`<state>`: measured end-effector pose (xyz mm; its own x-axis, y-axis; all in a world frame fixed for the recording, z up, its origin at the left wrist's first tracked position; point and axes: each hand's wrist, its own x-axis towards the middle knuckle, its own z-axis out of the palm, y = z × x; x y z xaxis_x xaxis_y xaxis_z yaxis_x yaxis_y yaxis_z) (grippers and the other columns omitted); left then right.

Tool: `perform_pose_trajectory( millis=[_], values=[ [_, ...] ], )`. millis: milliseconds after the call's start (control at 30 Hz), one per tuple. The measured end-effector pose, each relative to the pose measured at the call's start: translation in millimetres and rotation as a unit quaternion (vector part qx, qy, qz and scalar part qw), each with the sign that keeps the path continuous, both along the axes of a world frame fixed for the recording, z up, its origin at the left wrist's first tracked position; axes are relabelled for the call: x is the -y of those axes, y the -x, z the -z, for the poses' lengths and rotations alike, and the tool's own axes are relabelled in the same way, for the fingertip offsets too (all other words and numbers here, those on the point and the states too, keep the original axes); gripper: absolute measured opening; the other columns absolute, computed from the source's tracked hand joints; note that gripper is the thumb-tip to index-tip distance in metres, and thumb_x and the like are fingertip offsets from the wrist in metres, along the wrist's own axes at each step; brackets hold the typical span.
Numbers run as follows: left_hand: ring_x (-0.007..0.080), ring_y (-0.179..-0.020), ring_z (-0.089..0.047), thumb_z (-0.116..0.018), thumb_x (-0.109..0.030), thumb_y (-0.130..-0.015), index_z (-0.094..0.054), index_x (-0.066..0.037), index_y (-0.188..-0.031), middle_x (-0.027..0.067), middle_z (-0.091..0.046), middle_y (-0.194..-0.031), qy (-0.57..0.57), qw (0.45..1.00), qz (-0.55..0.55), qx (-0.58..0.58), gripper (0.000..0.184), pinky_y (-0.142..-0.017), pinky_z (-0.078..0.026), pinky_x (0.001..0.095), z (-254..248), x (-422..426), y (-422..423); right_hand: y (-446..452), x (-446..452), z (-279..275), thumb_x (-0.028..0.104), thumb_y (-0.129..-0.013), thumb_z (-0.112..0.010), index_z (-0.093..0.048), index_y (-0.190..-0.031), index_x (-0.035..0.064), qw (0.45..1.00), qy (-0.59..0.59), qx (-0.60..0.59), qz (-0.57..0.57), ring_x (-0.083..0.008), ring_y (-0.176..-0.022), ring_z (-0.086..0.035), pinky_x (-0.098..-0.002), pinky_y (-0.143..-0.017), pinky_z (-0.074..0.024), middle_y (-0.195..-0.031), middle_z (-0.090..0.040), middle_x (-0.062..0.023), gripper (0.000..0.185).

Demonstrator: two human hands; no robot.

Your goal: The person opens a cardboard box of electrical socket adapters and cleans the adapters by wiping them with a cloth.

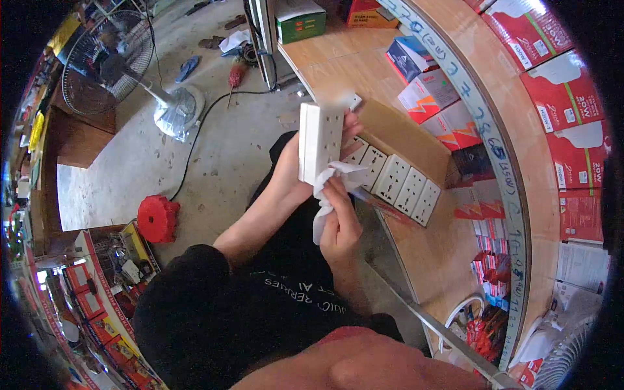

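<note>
A white power strip is held up in front of me, tilted slightly, with its socket face turned to the right. My left hand is closed around it from behind, and fingertips show at its right edge. In my right hand, a crumpled white cloth is pinched between the fingers. The cloth touches the lower part of the strip's socket face. Just beyond my right hand, an open cardboard box on the wooden counter holds several similar white power strips in a row.
Along the wooden counter stand red and white boxes and a green box. Stacked red bulb boxes fill the right shelf. A standing fan, a red stool and a black cable occupy the floor at left.
</note>
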<state>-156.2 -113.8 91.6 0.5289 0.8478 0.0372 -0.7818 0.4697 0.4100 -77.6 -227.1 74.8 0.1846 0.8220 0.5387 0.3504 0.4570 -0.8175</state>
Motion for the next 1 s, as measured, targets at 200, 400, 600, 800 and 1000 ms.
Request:
perform_pose_trajectory(
  millis=[200,400,600,800,1000],
  values=[
    [0.0286,-0.117,-0.053,-0.036,-0.029,-0.097,-0.046,-0.005,-0.131,0.0114,-0.058,-0.122,0.085,0.968,0.115,0.207,0.043,-0.109,-0.03,0.0471,-0.7,-7.5,1.7,-10.3,7.2,-1.1,-0.009,-0.083,-0.042,-0.058,-0.11,-0.0078,0.999,-0.041,0.0,-0.034,-0.0367,-0.116,-0.053,-0.0434,-0.101,-0.0393,-0.118,-0.057,-0.0246,0.032],
    [0.0289,-0.11,-0.058,-0.039,-0.029,-0.096,-0.05,-0.007,-0.128,0.0092,-0.062,-0.117,0.12,0.93,0.19,0.292,0.041,-0.11,-0.027,0.0489,-3.8,-1.4,-4.0,-21.1,17.4,-3.4,-0.008,-0.083,-0.036,-0.058,-0.107,-0.0091,0.989,-0.042,-0.067,0.123,-0.0373,-0.114,-0.054,-0.0458,-0.101,-0.0391,-0.116,-0.058,-0.0247,0.033],
    [0.0305,-0.112,-0.056,-0.036,-0.029,-0.098,-0.045,-0.003,-0.129,0.0135,-0.059,-0.116,0.051,0.955,0.148,0.253,0.042,-0.103,-0.038,0.0469,3.6,2.2,-11.1,-8.9,8.9,-11.0,-0.003,-0.091,-0.04,-0.055,-0.115,-0.0067,0.995,-0.016,0.1,0.018,-0.0404,-0.122,-0.047,-0.0475,-0.103,-0.0364,-0.125,-0.053,-0.0236,0.028],
    [0.0279,-0.11,-0.056,-0.038,-0.032,-0.097,-0.043,0.0,-0.129,0.0125,-0.056,-0.118,0.004,0.99,0.06,0.125,0.045,-0.092,-0.047,0.0358,11.0,5.5,-8.8,-7.8,3.9,-10.4,-0.004,-0.09,-0.042,-0.055,-0.115,-0.006,0.996,-0.006,0.08,0.023,-0.0411,-0.123,-0.046,-0.0475,-0.104,-0.0356,-0.127,-0.052,-0.0243,0.029],
    [0.0295,-0.11,-0.055,-0.036,-0.033,-0.096,-0.038,0.001,-0.132,0.0119,-0.055,-0.119,-0.03,0.999,0.022,0.009,0.05,-0.102,-0.039,0.0455,-1.5,13.8,-7.9,-11.3,1.3,-4.8,-0.006,-0.089,-0.04,-0.056,-0.113,-0.0066,1.0,-0.017,-0.005,0.024,-0.0391,-0.122,-0.047,-0.0454,-0.103,-0.0357,-0.125,-0.053,-0.0238,0.029]
  ],
)
